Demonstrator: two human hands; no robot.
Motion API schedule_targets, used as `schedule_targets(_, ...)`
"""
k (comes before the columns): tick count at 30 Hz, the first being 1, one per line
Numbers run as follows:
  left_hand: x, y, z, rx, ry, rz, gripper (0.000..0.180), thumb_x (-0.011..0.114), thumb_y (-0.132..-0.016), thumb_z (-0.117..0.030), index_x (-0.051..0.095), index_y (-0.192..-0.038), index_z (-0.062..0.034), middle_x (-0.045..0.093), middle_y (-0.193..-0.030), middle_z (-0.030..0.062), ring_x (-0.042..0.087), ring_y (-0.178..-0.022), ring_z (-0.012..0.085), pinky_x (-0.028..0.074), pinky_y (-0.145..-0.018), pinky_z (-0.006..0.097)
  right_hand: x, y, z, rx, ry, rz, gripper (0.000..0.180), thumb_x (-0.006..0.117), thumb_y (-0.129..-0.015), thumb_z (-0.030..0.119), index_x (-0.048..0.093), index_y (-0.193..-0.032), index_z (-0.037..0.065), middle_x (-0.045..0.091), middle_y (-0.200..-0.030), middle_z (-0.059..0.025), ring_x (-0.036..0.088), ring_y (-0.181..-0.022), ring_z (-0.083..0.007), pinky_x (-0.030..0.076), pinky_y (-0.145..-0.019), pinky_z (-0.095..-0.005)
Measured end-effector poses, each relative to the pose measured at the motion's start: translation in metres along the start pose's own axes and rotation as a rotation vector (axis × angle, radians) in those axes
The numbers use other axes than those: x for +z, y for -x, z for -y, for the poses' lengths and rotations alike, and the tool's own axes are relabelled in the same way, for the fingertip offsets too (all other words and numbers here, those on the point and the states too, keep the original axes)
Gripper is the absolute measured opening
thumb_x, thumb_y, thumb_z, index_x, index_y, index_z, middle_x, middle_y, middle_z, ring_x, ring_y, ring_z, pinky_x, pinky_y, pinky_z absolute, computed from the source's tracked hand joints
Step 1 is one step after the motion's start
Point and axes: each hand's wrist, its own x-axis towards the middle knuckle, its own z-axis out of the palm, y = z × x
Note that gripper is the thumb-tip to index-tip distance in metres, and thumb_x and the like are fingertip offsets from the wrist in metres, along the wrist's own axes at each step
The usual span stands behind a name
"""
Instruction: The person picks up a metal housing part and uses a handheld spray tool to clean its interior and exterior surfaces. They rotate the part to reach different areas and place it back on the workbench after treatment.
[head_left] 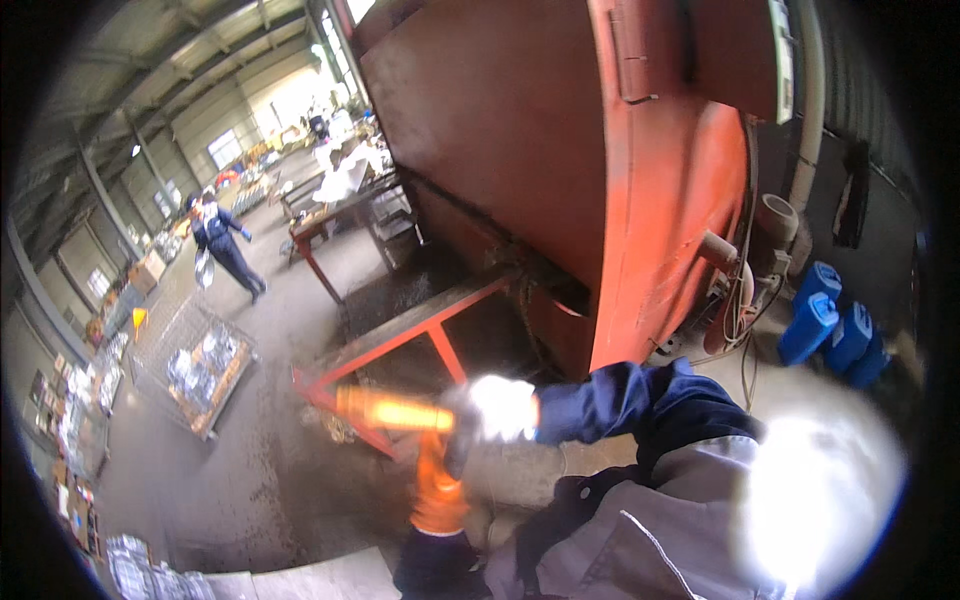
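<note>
Pointing to the left, a long yellow-orange object of rounded shape (395, 410), much blurred, is found at the two hands, in front of the left corner of a red steel frame (440, 345); I cannot tell exactly what it is. At its right end there is a dark part (460, 430), located between the gloves. The right hand in a white glove (505, 408) is at this dark part, very bright and without clear detail, so I cannot tell if its fingers are spread or pressed together. Just below, the left hand in an orange glove (440, 492) reaches up to the same place; its fingers also I cannot tell. Both arms wear dark navy sleeves (610, 402), and a grey apron (640, 540) covers the body. Behind the frame rises a big machine of red painted metal (490, 120). To its right, blue plastic canisters (810, 328) stand together on the floor. Left of the machine is a brown work table (325, 222), loaded toward its far edge. Further left, a co-worker in dark blue clothes (222, 238) is on the grey floor (210, 480), near a wire-mesh crate (222, 402) with silvery pieces inside.
</note>
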Motion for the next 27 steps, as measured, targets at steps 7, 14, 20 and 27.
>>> schedule_targets(7, 0.08, 0.038, 0.023, -0.248, 0.289, -0.168, 0.025, 0.05, -0.089, -0.017, 0.056, -0.104, 0.0018, 0.062, -0.099, 0.0137, 0.06, -0.086, 0.0233, 0.05, -0.077, 0.038, -0.239, 0.136, -0.055, -0.421, 0.804, -0.846, 0.017, 0.067, -0.077, 0.015, 0.066, -0.093, 0.007, 0.064, -0.097, -0.0126, 0.063, -0.085, -0.0327, 0.053, -0.076, -0.0371)
schedule_targets(14, 0.218, 0.02, 0.055, -0.299, 0.129, -0.331, 0.028, 0.048, -0.09, -0.017, 0.055, -0.109, 0.002, 0.061, -0.105, 0.0149, 0.06, -0.092, 0.024, 0.051, -0.08, 0.038, -0.586, 0.35, -0.137, 0.008, 0.684, -1.893, 0.047, 0.065, -0.083, 0.037, 0.059, -0.12, 0.01, 0.067, -0.104, -0.0102, 0.064, -0.093, -0.0215, 0.048, -0.083, -0.0313)
schedule_targets(20, 0.329, -0.01, 0.029, -0.316, 0.079, -0.398, 0.031, 0.046, -0.091, -0.018, 0.054, -0.114, 0.0021, 0.06, -0.11, 0.0159, 0.059, -0.097, 0.0246, 0.051, -0.082, 0.038, -0.778, 0.385, -0.192, 0.212, 0.618, -1.763, 0.059, 0.062, -0.083, 0.042, 0.047, -0.132, 0.014, 0.063, -0.112, -0.0132, 0.064, -0.091, -0.0255, 0.049, -0.084, -0.0333)
schedule_targets(27, 0.382, 0.019, 0.0, -0.242, 0.088, -0.472, 0.035, 0.044, -0.093, -0.018, 0.053, -0.119, 0.0023, 0.059, -0.116, 0.017, 0.059, -0.103, 0.0253, 0.051, -0.084, 0.037, -0.819, 0.389, -0.201, 0.034, 0.45, -1.403, 0.026, 0.056, -0.085, 0.03, 0.064, -0.073, 0.009, 0.057, -0.065, -0.0048, 0.05, -0.056, -0.0158, 0.043, -0.053, -0.0309)
